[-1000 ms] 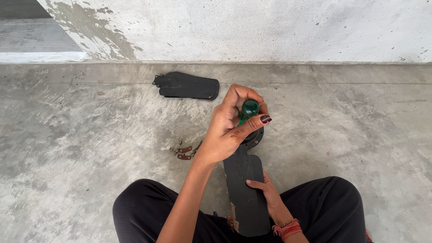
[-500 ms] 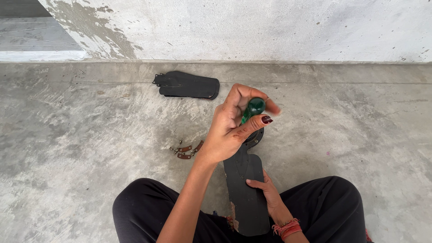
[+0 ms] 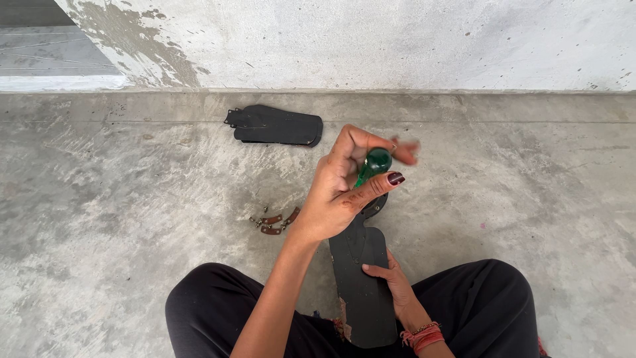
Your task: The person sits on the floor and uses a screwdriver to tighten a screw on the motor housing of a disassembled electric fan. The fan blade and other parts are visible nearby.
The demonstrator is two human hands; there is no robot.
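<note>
Concrete floor: spare blade, probably brackets.

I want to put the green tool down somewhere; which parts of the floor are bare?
Bare concrete floor lies left of the small brown brackets, and right of the black blade, beyond the knee. It is crowded between the second black blade, the brackets and the left hand with the green-handled screwdriver.
</note>
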